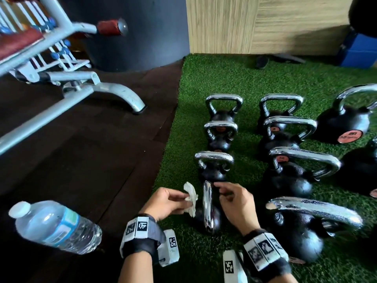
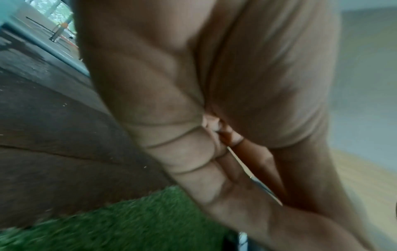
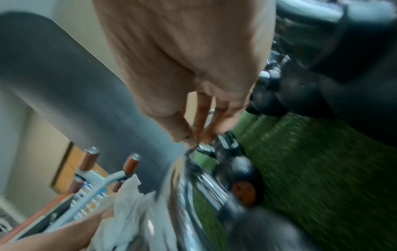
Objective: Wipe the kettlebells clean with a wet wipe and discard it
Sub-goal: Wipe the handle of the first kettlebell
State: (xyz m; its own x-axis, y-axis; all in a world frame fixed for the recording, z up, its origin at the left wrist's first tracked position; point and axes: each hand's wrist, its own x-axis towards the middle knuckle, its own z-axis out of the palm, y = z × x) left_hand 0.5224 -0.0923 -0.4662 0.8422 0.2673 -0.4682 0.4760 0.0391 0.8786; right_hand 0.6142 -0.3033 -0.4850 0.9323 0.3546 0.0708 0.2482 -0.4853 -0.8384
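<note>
A crumpled white wet wipe (image 1: 190,193) is pinched in my left hand (image 1: 186,198), just left of the chrome handle (image 1: 207,205) of the nearest small black kettlebell (image 1: 216,220). That handle stands edge-on to me. My right hand (image 1: 223,190) hovers right of the handle's top, fingers loosely curled with nothing visible in them. In the right wrist view its fingertips (image 3: 193,135) hang close above the blurred chrome handle (image 3: 193,183), with the wipe (image 3: 128,203) at lower left. The left wrist view shows mostly the left hand's palm (image 2: 193,101). Several more kettlebells (image 1: 285,180) stand in rows on the turf.
Green turf (image 1: 224,78) carries the kettlebells; dark rubber floor (image 1: 91,150) lies to the left. A water bottle (image 1: 55,225) lies on that floor near my left wrist. A grey bench frame (image 1: 98,88) stands at upper left, a blue box (image 1: 359,50) at upper right.
</note>
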